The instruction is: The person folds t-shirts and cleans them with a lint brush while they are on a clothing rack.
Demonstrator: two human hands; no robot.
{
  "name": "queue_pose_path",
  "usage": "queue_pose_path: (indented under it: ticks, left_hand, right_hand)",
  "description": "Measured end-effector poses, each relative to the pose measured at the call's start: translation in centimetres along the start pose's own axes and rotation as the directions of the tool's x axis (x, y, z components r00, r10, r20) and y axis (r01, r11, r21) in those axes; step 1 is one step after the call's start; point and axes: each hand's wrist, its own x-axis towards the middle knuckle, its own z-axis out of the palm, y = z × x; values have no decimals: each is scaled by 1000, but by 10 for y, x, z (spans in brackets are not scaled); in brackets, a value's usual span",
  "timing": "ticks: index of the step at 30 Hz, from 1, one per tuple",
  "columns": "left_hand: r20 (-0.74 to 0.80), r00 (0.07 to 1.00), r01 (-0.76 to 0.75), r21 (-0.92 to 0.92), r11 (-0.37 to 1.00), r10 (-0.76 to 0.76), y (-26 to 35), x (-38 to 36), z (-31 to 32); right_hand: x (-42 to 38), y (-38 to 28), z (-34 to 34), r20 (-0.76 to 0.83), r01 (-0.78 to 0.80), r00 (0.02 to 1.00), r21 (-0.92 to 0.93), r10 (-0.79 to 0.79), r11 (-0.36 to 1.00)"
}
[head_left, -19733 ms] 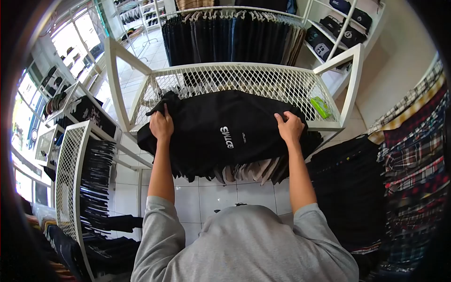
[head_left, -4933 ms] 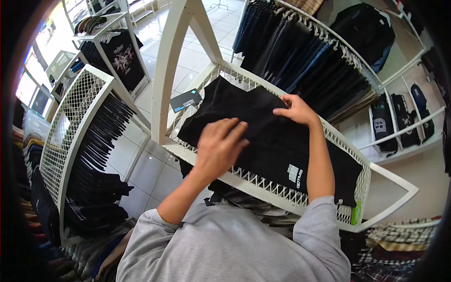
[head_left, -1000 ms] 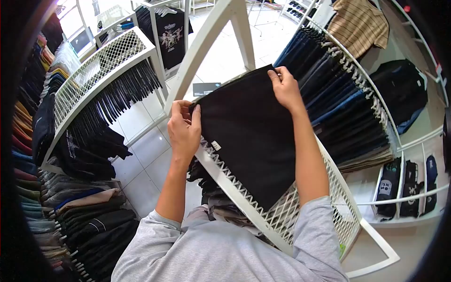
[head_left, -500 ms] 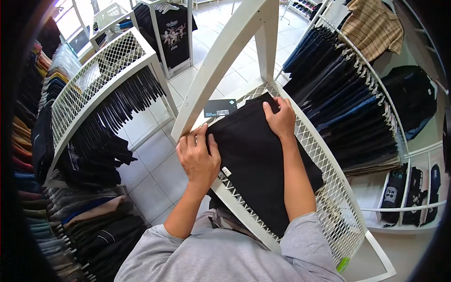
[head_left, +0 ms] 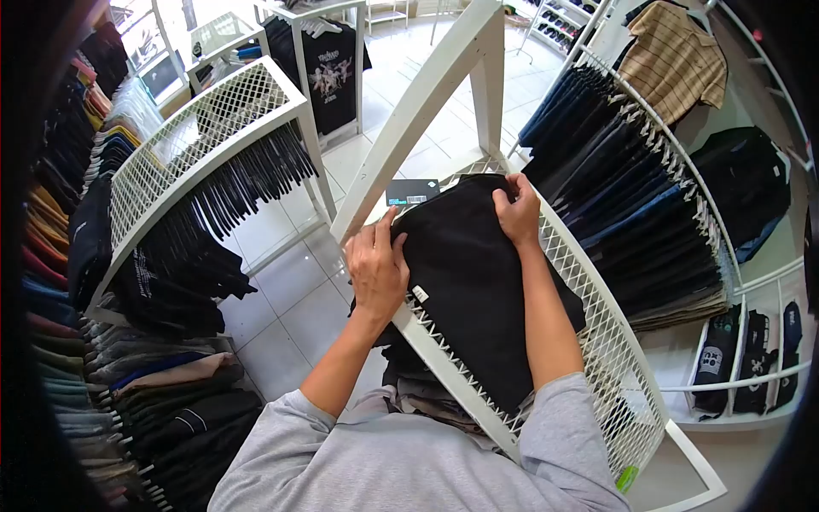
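Note:
A folded black garment [head_left: 469,273] lies on the white mesh shelf [head_left: 636,367] in front of me. My left hand [head_left: 375,269] is at its left edge, thumb over the cloth, index finger stretched up to the black hang tag [head_left: 412,193]. The other fingers are partly hidden, seemingly closed on the edge. At the far right corner, my right hand [head_left: 518,213] pinches the cloth between thumb and fingers. A small white label [head_left: 420,294] shows on the garment's left side, below my left hand.
A white upright frame [head_left: 418,119] rises beyond the shelf. To the right hangs a curved rack of dark trousers [head_left: 631,196]. Another mesh-topped rack [head_left: 205,145] with black hangers stands left. Folded clothes [head_left: 435,397] sit under my shelf.
My left index finger has straightened toward the hang tag. The garment's top edge has rounded and shifted slightly between my hands. The whole view has moved a little.

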Motion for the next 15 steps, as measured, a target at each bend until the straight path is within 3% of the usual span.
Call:
queue_pose_path:
  ticks: [3,5,7,9,13,15]
  left_hand:
    - [-26,999,21,-114,993,-24,13,10,-19]
    - [31,999,21,-418,908,-9,22,27,-36]
    - [174,985,77,-503,861,13,40,49,-59]
    - [162,981,32,-676,737,106,61,77,-74]
    - [-107,920,-383,-443,811,376,134,137,-108]
    - [-244,825,-565,-371,737,510,167,146,-126]
  right_hand:
    - [7,-20,-31,22,-20,1000,148,17,989]
    - [17,-36,-59,-3,52,999,218,-52,975]
    - [28,-64,-95,-35,137,991,284,-132,949]
    - [37,-99,-129,-86,161,987,386,-138,909]
    - [65,-137,-215,-164,315,945,210,-284,925]
    - [51,-170,-246,-231,414,907,331,-352,848]
